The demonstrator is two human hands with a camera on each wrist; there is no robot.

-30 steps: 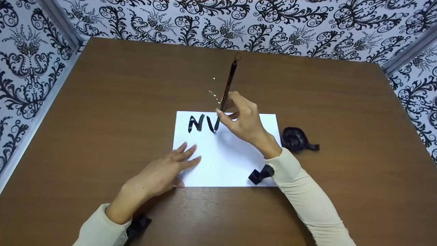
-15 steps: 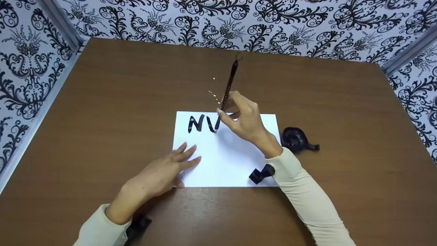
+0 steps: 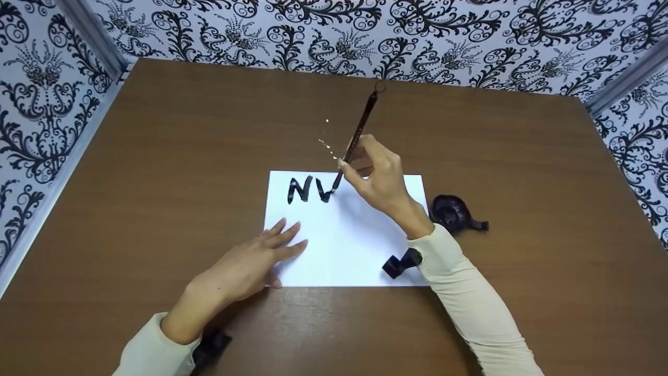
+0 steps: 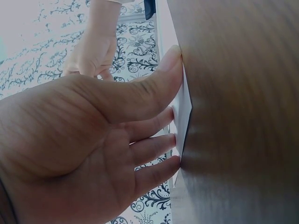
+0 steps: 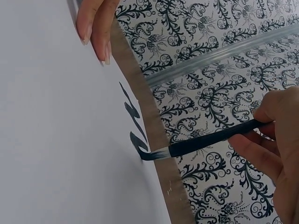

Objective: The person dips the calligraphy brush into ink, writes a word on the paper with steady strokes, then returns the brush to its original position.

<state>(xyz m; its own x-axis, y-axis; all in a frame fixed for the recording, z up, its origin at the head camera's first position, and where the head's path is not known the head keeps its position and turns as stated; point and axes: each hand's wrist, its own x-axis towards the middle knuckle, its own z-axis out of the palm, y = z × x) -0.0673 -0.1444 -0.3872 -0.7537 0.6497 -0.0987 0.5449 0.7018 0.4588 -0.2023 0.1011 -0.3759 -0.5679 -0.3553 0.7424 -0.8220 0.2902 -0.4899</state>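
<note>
my left hand (image 3: 240, 269) has room to slide leftward over the tabletop (image 3: 130, 209). the bare middle of the paper (image 3: 334, 245) leaves a gap between my hands, but my right hand (image 3: 381, 180) and the tilted brush (image 3: 362, 122) block its far part; the black dish (image 3: 450, 214) bars its right side.

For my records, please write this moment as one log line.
right hand: grips brush; bristles: touch paper; left hand: rests on paper

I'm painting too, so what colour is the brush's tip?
The brush's tip is black, best seen in the right wrist view.
</note>
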